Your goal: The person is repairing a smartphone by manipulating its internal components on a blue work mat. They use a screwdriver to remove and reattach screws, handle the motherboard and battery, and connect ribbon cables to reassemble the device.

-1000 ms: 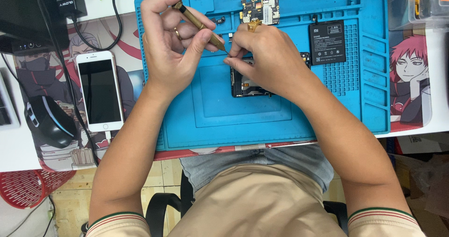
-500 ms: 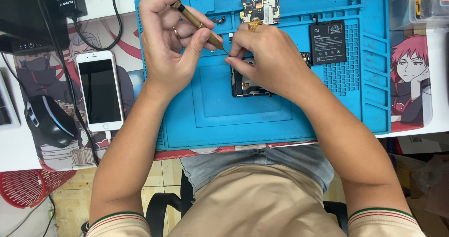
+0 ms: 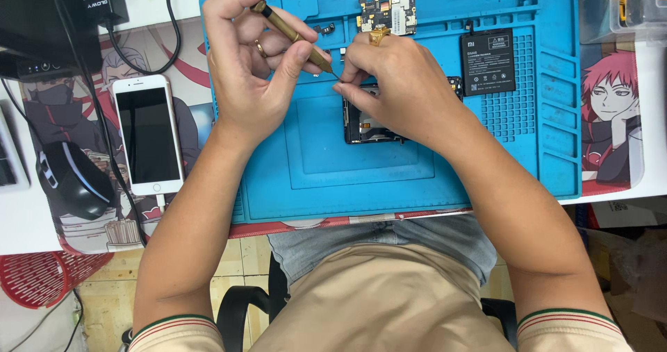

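your left hand [image 3: 253,74] is closed around the brass screwdriver [image 3: 292,36], its tip meeting your right hand's [image 3: 403,91] pinched fingertips, which seem to grip something tiny. the opened phone [image 3: 372,126] lies beneath on the blue mat [image 3: 347,171]; keep the tip steady there.

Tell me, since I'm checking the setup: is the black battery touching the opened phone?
Apart. The head view shows blue mat between the black battery and the opened phone.

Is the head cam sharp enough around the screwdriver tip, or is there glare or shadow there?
Head view: evenly lit and sharp; screwdriver tip crisp against the blue mat; right hand hides most of the opened phone; faint sheen on the white phone screen.
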